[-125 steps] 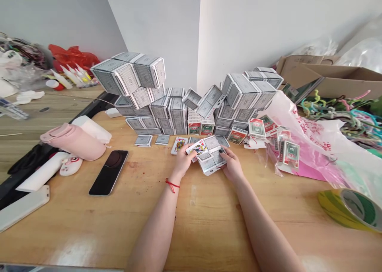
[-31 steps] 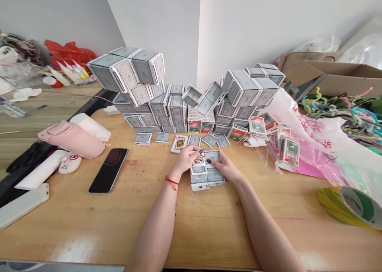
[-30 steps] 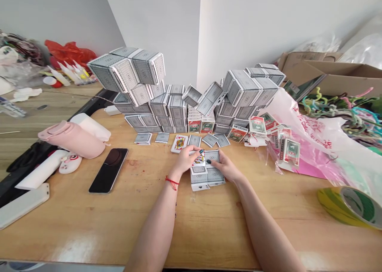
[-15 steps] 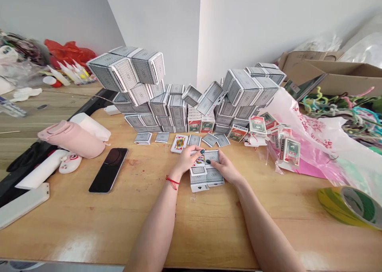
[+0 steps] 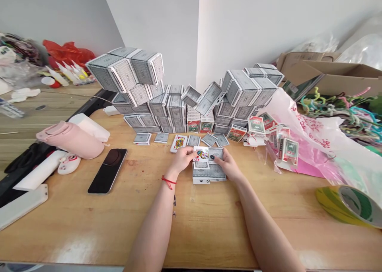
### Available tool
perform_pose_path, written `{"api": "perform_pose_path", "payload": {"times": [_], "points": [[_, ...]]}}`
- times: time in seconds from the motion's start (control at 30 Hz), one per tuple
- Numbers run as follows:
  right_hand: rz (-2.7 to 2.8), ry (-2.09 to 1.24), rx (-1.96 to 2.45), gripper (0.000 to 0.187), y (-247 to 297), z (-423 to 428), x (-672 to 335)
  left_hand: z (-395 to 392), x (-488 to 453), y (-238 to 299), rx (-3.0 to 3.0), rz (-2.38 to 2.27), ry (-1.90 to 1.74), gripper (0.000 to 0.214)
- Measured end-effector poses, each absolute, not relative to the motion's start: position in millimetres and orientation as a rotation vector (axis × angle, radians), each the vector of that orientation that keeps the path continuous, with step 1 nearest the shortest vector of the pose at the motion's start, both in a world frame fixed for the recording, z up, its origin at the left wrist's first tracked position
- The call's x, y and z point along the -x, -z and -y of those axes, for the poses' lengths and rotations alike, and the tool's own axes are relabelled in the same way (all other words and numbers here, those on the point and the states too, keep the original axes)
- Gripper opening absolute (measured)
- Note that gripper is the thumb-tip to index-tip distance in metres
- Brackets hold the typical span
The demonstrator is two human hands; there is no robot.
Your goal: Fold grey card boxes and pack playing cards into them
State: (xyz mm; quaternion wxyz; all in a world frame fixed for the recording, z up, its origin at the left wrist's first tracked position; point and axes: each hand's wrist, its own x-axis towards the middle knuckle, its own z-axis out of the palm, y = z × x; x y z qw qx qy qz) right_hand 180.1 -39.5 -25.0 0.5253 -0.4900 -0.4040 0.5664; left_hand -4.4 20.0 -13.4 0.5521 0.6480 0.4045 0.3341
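My left hand [image 5: 182,159] and my right hand [image 5: 227,164] meet over a small block of grey-backed playing cards [image 5: 209,171] that rests on the wooden table [image 5: 191,224]. Both hands are closed on it, the fingertips pinching a face-up court card [image 5: 201,154] at its top. A red string circles my left wrist. Just beyond lie a face-up card [image 5: 178,142] and several loose folded cards [image 5: 209,139]. Behind them rises a wall of card-built cubes [image 5: 167,93].
A black phone [image 5: 108,170], a pink bottle [image 5: 70,140] and white objects lie at the left. Card packs [image 5: 287,149] spill from a pink plastic bag [image 5: 310,144] at the right. A tape roll [image 5: 352,204] sits near the right edge, a cardboard box [image 5: 328,77] behind.
The card block, held tilted above the table four seconds ago, now rests on the table. In the last second my hands turned it square and moved slightly further away.
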Motion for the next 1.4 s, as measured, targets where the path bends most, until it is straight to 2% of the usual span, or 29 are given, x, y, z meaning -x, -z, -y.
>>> {"api": "perform_pose_path", "payload": {"times": [0.57,1.1,1.4], "points": [[1.091,-1.305,1.206,0.030,27.5,40.9,-180.9,-16.4,-1.3,6.0,-1.610,-1.028,-0.715,0.038],[1.163,-1.291,1.256,0.026,21.1,42.8,-177.3,-16.3,-3.1,14.9,-1.447,-0.978,-0.668,0.035],[1.213,-1.191,1.329,0.025,22.3,43.6,-177.1,-16.2,-1.7,17.9,-1.551,-0.984,-0.671,0.034]]}}
